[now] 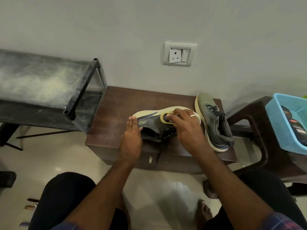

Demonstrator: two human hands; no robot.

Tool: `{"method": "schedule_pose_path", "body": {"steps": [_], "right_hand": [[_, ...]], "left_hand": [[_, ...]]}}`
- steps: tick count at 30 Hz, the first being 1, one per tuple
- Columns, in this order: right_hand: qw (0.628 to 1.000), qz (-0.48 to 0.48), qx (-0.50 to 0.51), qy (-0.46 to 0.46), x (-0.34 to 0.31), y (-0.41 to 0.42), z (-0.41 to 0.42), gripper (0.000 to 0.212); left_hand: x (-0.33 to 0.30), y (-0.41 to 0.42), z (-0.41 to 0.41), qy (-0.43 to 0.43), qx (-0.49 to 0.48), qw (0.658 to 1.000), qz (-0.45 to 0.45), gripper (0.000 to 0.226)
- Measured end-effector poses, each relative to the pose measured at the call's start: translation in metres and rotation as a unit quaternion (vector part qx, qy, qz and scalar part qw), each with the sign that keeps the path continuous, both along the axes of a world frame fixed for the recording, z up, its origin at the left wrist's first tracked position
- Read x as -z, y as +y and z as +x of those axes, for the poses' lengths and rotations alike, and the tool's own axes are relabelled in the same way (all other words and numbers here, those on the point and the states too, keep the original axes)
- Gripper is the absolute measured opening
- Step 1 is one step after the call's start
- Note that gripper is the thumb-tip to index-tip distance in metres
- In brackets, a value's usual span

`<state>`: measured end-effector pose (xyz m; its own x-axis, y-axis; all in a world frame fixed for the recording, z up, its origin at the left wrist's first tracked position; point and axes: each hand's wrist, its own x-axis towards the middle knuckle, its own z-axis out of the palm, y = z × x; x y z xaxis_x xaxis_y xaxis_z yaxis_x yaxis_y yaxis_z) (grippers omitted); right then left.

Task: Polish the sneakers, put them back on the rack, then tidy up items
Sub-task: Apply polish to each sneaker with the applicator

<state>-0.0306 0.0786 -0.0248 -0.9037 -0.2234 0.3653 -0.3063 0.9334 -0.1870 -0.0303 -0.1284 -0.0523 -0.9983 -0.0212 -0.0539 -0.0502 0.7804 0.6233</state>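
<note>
Two sneakers are seen on a cabinet (116,103). One sneaker (149,120), on its side, is steadied by the flat, open left hand (131,138); a cloth (163,119) is pinched against it by the right hand (186,128). The other sneaker (214,120) lies at three o'clock.

Little legible here. Sneaker (150,123) lying on its side at the cabinet's (116,103) front edge: a yellow-green logo on the dark side panel near the heel, letters too blurred to make out. Second sneaker (214,120) at the cabinet's right edge: pale stripes on the side, no lettering discernible. Blue basket (282,130) at far right: a dark bottle (297,125) inside carries a label with a small red mark and a band of white characters below it, too small and soft to read. Wall socket (179,54): no markings visible. No numbers or signs anywhere else in view.
</note>
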Motion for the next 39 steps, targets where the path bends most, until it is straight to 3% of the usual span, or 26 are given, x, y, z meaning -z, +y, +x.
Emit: {"method": "schedule_pose_path", "body": {"steps": [3,9,14,20,24,29,33,36,39], "right_hand": [[0.997,0.039,-0.063,-0.016,0.011,-0.026,0.006,0.047],[0.977,-0.021,0.205,-0.047,0.009,0.044,-0.002,0.054],[0.997,-0.040,0.066,-0.006,0.007,-0.010,-0.002,0.052],[0.959,-0.120,0.250,-0.062,0.013,0.029,-0.026,0.042],[0.961,-0.131,0.208,-0.127,0.011,0.020,-0.017,0.042],[0.960,-0.100,0.186,-0.182,0.014,0.010,-0.006,0.045],[0.969,-0.097,0.171,-0.147,0.011,0.005,0.001,0.043],[0.982,-0.059,0.103,-0.144,0.017,-0.014,0.004,0.044],[0.972,0.007,0.188,-0.144,0.021,0.012,-0.013,0.041]], "left_hand": [[0.000,-0.005,-0.002,-0.001,0.010,1.000,-0.011,0.053],[-0.006,-0.015,-0.005,0.009,0.010,0.997,-0.072,0.047],[-0.015,-0.018,-0.004,0.006,0.002,0.995,-0.102,0.039],[-0.031,-0.032,-0.002,-0.010,-0.008,0.988,-0.156,0.031],[-0.057,-0.031,-0.005,0.012,-0.044,0.978,-0.203,0.035],[-0.053,0.015,-0.010,0.086,0.097,0.927,-0.352,0.059],[-0.040,0.035,-0.008,0.047,0.166,0.951,-0.255,0.063],[-0.031,0.033,-0.008,-0.006,0.190,0.941,-0.281,0.056],[-0.029,0.030,-0.009,-0.032,0.188,0.936,-0.296,0.063]]}}
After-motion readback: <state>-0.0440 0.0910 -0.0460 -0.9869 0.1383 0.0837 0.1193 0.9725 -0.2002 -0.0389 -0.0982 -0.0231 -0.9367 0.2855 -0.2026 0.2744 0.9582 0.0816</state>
